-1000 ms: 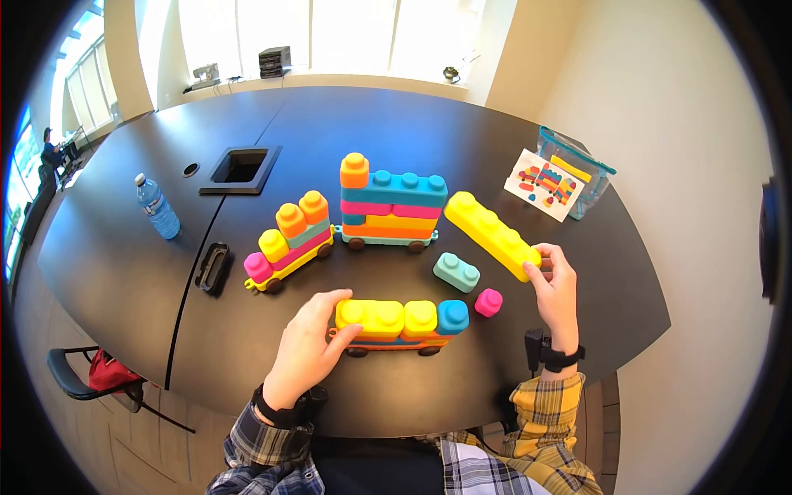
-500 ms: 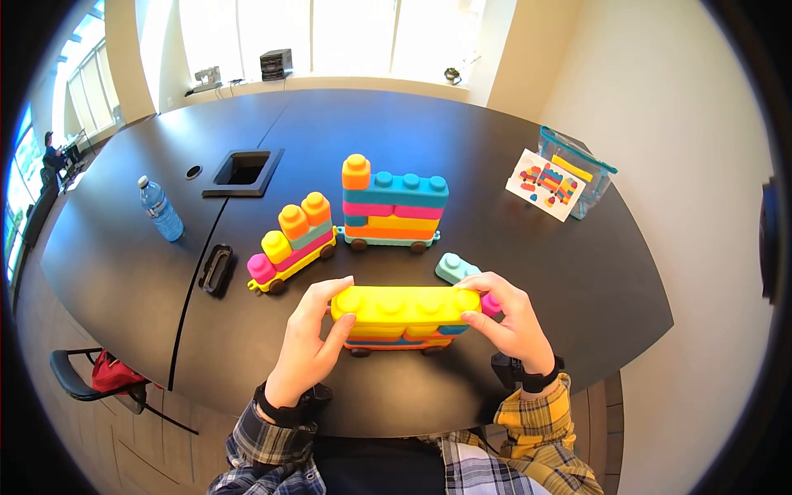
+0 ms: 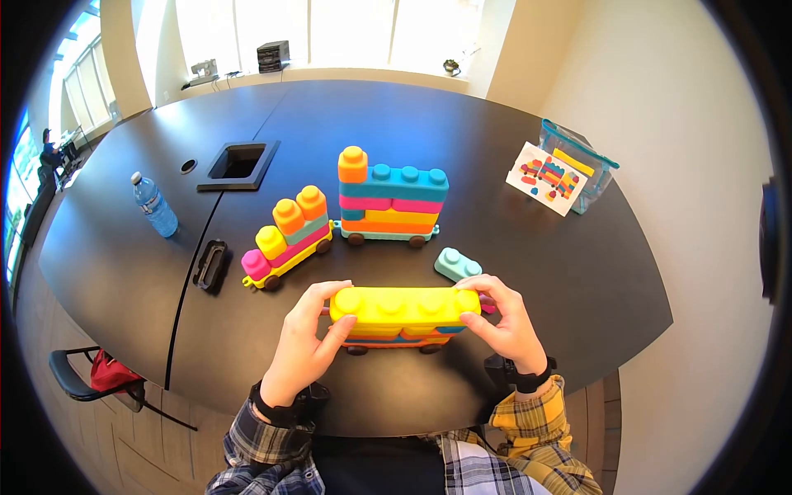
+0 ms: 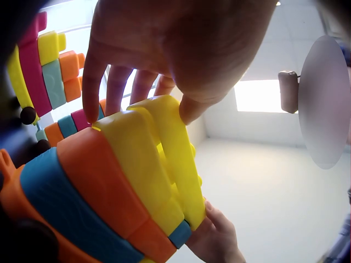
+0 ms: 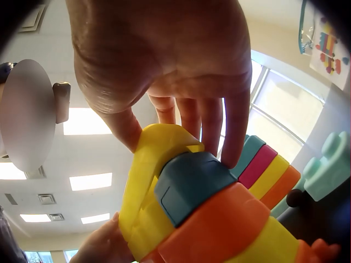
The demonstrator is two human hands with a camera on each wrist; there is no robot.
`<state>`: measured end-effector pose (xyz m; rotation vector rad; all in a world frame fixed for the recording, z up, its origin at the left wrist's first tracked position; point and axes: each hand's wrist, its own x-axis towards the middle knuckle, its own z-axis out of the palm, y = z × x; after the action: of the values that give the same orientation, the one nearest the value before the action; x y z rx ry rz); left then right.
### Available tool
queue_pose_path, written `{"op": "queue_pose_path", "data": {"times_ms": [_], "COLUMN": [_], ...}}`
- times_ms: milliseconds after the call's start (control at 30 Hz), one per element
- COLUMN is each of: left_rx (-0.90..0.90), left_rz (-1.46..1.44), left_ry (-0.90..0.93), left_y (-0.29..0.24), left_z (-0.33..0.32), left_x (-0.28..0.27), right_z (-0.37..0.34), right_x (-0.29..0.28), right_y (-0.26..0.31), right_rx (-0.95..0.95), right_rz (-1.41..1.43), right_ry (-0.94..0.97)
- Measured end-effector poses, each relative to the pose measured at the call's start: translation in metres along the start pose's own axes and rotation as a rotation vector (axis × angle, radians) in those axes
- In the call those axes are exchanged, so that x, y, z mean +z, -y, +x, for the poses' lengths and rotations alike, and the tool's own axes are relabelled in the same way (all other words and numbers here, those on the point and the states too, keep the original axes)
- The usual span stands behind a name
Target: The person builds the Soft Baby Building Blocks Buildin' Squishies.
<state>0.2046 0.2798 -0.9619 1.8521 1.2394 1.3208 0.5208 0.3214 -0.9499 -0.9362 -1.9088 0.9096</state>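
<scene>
A long yellow four-stud block [image 3: 404, 305] lies over the near toy wagon, pinched at both ends between thumb and fingers. My left hand [image 3: 304, 342] grips its left end and my right hand [image 3: 513, 330] its right end. Beneath it stands the wagon's stack of orange and blue blocks [image 4: 71, 200], topped by yellow blocks [image 4: 140, 164] and a dark blue block [image 5: 194, 183]. In the left wrist view, studs show in a gap under the long block. Just beyond my right fingers sit a pale teal two-stud block [image 3: 458, 263] and a mostly hidden pink block [image 3: 489, 308].
Farther back, a wagon with a tall block stack [image 3: 389, 202] is coupled to a stepped wagon [image 3: 289, 239]. A water bottle [image 3: 155, 205], a black holder [image 3: 211, 265] and a table cutout [image 3: 237, 162] are at left. At back right, a picture card [image 3: 546, 178] leans against a clear pouch [image 3: 596, 181].
My right hand has brought the long yellow block from the right side onto the near wagon. My left hand has shifted from the wagon's top blocks to the long block's left end.
</scene>
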Motion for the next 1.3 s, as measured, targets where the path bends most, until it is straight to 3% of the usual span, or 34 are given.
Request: {"op": "queue_pose_path", "data": {"times_ms": [433,500,567,633,667,700,767,900,1067,1133,1233,1300], "left_rx": [-0.019,-0.018,-0.032,-0.025,-0.019,-0.018,-0.081,-0.069,-0.023,-0.015,-0.013,-0.012], "left_rz": [-0.067,-0.056,-0.061,-0.053,-0.045,-0.045,-0.078,-0.093,-0.045,-0.049,-0.054,-0.056], "left_ry": [0.003,0.001,0.006,0.002,0.000,-0.002,0.024,0.017,0.014,0.008,0.005,0.010], "left_y": [0.009,0.008,0.007,0.008,0.009,0.008,0.008,0.009,0.009,0.011,0.010,0.009], "left_z": [-0.004,-0.005,-0.006,-0.006,-0.006,-0.007,-0.007,-0.006,-0.006,-0.006,-0.006,-0.006], "left_x": [0.005,0.005,0.005,0.005,0.005,0.005,0.005,0.007,0.007,0.009,0.011,0.012], "right_z": [0.000,0.011,0.026,0.046,0.053,0.053,0.055,0.061,0.062,0.061,0.057,0.055], "right_x": [-0.003,-0.021,-0.032,-0.040,-0.044,-0.045,-0.046,-0.041,-0.040,-0.036,-0.025,-0.019], "right_y": [-0.011,-0.012,-0.017,-0.032,-0.046,-0.062,-0.084,-0.078,-0.058,-0.027,0.019,0.037], "right_rx": [0.023,0.072,0.202,0.229,0.220,0.218,0.229,0.401,0.282,0.162,-0.005,-0.185], "right_rz": [0.096,0.175,0.214,-0.099,-0.403,-0.405,-0.994,-0.804,-0.733,-0.400,-0.167,-0.238], "right_ry": [0.000,0.159,0.052,-0.050,-0.070,-0.070,0.075,0.087,-0.072,-0.251,-0.214,-0.124]}}
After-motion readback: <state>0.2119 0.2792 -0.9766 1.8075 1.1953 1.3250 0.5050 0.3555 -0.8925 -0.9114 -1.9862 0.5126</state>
